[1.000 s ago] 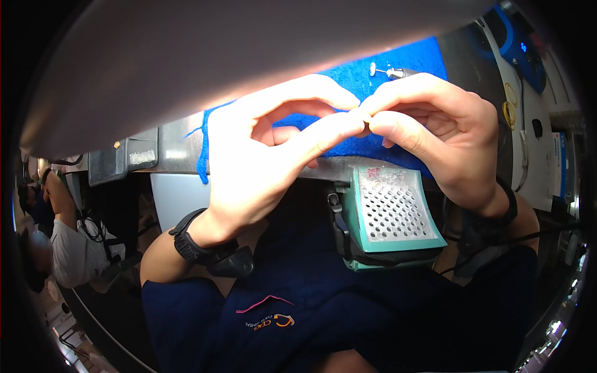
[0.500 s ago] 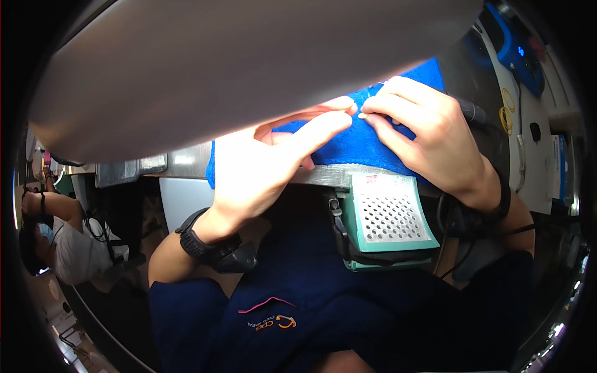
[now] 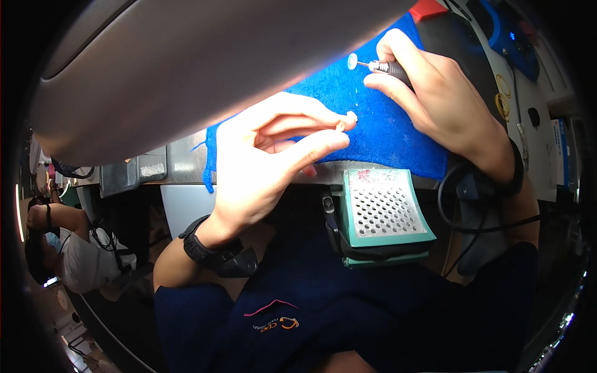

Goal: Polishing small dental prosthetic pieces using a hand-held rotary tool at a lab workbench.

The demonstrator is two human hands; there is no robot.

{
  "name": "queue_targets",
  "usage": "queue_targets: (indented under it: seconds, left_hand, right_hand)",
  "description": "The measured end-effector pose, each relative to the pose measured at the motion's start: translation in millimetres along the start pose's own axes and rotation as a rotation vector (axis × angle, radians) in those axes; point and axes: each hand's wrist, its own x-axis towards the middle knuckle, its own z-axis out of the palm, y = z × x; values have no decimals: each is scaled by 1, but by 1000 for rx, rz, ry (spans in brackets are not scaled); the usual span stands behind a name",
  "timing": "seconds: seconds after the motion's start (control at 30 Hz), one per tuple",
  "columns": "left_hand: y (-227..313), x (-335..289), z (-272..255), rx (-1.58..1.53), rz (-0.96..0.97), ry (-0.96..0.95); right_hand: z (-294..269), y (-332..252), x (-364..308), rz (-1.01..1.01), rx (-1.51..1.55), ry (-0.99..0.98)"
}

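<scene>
Between the thumb and fingers of my left hand [image 3: 252, 165] is a small cream, tooth-like piece [image 3: 341, 126], mostly covered by the fingertips. My right hand [image 3: 448, 99] grips a dark rotary handpiece [image 3: 390, 68] with a silver nose. A thin shank sticks out of it to the left, carrying a small round, pale disc [image 3: 352, 61]. The disc is apart from the piece, farther away over the blue cloth [image 3: 392, 137]. Both hands are above this cloth, which lies on the metal worktop.
A large grey lamp hood [image 3: 205, 68] hangs over the far left. At the bench edge is a green-framed box with a perforated metal top [image 3: 388, 211]. A blue control unit [image 3: 504, 40] and a red object [image 3: 428, 9] are at the far right. Another person [image 3: 87, 248] sits at left.
My right hand has moved up and away from the left fingertips and now shows the handpiece in its grip. The left hand stays nearly in place, still pinching. The lamp hood appears shifted left.
</scene>
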Motion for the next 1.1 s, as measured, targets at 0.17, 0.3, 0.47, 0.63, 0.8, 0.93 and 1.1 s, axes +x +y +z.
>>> queue_targets:
  seconds: [0.17, 0.3, 0.47, 0.63, 0.8, 0.93, 1.1]
  left_hand:
    - [1, 0, 0, -15, 15, 10]
    - [0, -2, -1, -14, 7, 9]
    - [2, -3, -2, -121, -36, -19]
    - [-2, 0, -3, -88, 15, -26]
    - [-4, 0, -4, -66, 26, -36]
    - [-5, -1, -3, -86, -7, -17]
    - [-4, -1, -3, -112, -31, -22]
  right_hand:
    - [-4, -16, -4, -182, 120, 68]
    - [-8, -25, -9, -239, 7, 32]
    - [-8, -27, -10, -267, -50, 5]
    - [-9, -25, -9, -268, -81, -27]
    - [-7, -28, -10, -261, -66, -7]
    - [-5, -30, -11, -246, -79, -12]
    - [-5, -32, -11, -231, -86, -20]
